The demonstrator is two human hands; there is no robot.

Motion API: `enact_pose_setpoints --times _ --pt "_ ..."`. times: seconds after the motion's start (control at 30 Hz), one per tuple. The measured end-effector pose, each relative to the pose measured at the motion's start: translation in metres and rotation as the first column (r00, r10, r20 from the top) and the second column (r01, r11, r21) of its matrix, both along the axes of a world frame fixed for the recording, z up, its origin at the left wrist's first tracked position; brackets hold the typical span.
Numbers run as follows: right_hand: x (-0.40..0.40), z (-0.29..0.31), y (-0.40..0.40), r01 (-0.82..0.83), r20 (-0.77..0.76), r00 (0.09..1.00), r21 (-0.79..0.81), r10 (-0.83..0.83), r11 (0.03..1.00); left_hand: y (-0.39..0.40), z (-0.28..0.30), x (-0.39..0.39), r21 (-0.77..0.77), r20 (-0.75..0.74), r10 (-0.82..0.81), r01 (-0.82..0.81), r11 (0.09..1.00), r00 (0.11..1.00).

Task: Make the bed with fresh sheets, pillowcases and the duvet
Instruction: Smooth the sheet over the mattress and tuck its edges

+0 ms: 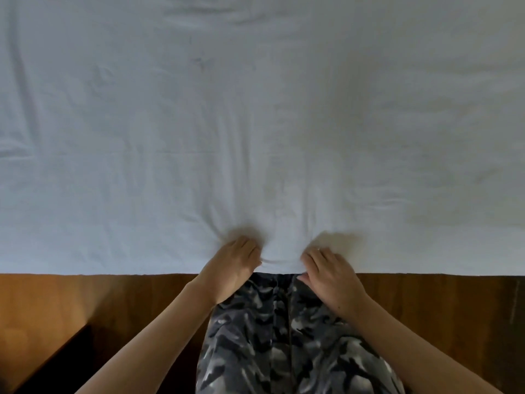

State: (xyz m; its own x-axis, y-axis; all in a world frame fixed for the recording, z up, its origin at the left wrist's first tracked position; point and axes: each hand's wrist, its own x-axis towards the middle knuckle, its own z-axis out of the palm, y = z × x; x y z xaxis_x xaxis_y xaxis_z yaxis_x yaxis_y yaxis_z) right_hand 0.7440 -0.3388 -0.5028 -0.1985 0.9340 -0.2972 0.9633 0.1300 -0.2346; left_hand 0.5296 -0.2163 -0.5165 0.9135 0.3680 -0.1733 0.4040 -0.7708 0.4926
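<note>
**Both hands gripping the sheet at the near edge**

Nearest the camera, camouflage trousers (284, 336) stand against the bed side, over a brown wood floor (85, 302). A dark object (42, 362) occupies the lower-left corner; its identity cannot be determined.

Both forearms are bare and extend forward. The left hand (233, 265) and right hand (332, 277) sit close together at the near edge of the white sheet (255, 123). The fingers of each hand are curled into the fabric, pinching a bunch of it. Creases radiate from both grip points.

Beyond the hands, the sheet lies spread across the bed and fills the view. Light wrinkles run along its left part and near the top.
</note>
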Motion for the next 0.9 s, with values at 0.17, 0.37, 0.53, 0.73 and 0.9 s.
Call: enact_pose_setpoints --times 0.17,0.37,0.53,0.73,0.9 --pt "-0.002 -0.006 0.01 -0.053 -0.043 0.998 0.014 0.053 0.999 -0.003 0.021 -0.004 -0.081 -0.048 -0.008 0.004 0.997 0.999" --pt "-0.012 0.001 0.023 -0.128 -0.003 0.992 -0.014 0.128 0.992 -0.004 0.038 -0.005 -0.119 -0.065 -0.014 0.006 0.993 0.998" --pt "-0.012 0.004 0.03 -0.269 -0.159 0.956 -0.123 0.248 0.955 -0.007 0.044 -0.005 -0.104 -0.11 -0.024 0.012 0.995 0.994" --pt "-0.018 0.002 0.031 -0.301 -0.217 0.948 -0.36 0.234 0.883 -0.016 0.021 0.003 -0.114 -0.351 -0.129 0.095 0.989 0.927" --pt "-0.027 -0.001 0.023 -0.326 -0.102 0.945 -0.375 0.311 0.868 -0.02 0.027 0.03 -0.082 -0.652 -0.21 0.208 0.975 0.729"
